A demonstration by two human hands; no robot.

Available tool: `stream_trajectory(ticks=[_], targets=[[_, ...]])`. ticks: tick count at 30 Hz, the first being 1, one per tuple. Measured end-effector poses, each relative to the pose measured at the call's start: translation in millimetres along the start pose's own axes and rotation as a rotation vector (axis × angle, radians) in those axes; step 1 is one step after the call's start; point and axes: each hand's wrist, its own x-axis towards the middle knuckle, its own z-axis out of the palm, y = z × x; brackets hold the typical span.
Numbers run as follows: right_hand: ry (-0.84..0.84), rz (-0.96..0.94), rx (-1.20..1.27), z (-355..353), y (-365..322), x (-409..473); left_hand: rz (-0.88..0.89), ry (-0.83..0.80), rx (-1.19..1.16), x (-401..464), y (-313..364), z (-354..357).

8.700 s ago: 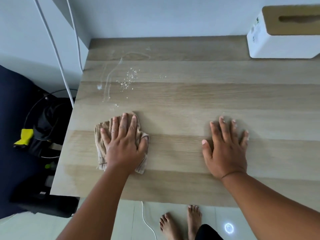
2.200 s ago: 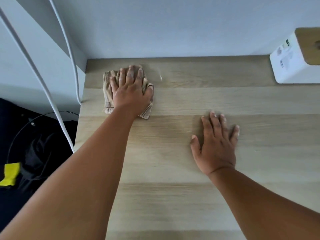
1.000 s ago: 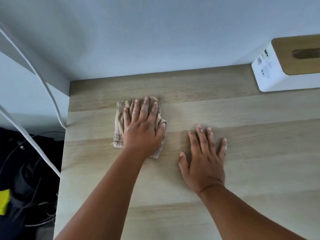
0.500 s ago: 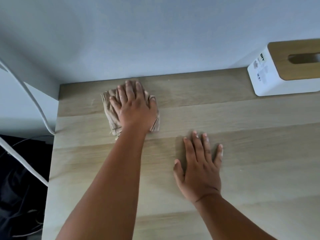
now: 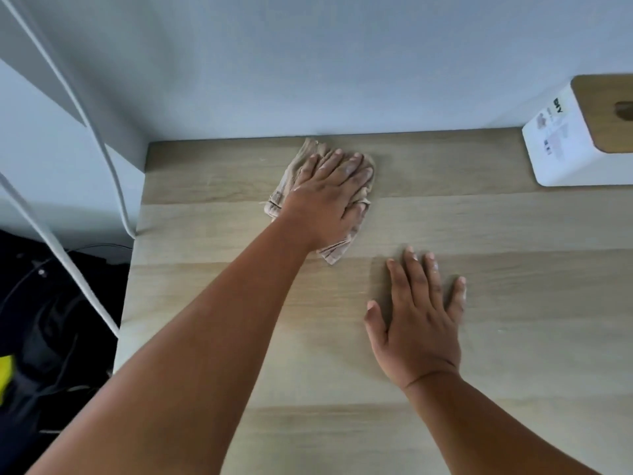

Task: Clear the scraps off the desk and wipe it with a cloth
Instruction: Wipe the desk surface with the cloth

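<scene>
Beige cloth (image 5: 294, 181) at counter (image 5: 513, 303) back edge, nr wall | our left hand (image 5: 329, 197) flat on it, fingers straight, pressing | right hand (image 5: 419, 323) spread flat, bracing | step: wiping; no scraps seen | next: likely sweep twd tissue box (image 5: 579, 138)

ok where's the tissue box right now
In the head view, the white tissue box with a wooden lid stands at the far right of the light wooden desk, against the wall, cut off by the frame edge.
</scene>
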Motion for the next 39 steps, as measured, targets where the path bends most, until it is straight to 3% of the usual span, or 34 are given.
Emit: stream_trajectory(ticks=[4,10,22,24,31,39], targets=[[0.006,0.001,0.014,-2,-2,0,-0.167,0.035,-0.025,-48,-55,-11],[0.006,-0.004,0.012,-2,-2,0,-0.609,0.087,-0.018,-105,-146,-25],[-0.017,-0.003,0.02,0,0,1,-1.043,0.206,-0.116,-45,-128,-21],[-0.004,-0.004,0.02,2,0,1,-1.039,0.198,-0.123,-43,-124,-20],[0.007,0.002,0.012,1,-2,0,-0.633,0.085,-0.071,-101,-98,-10],[-0.019,0.01,0.049,-3,-2,0,-0.574,0.071,-0.05,-187,-22,15]])
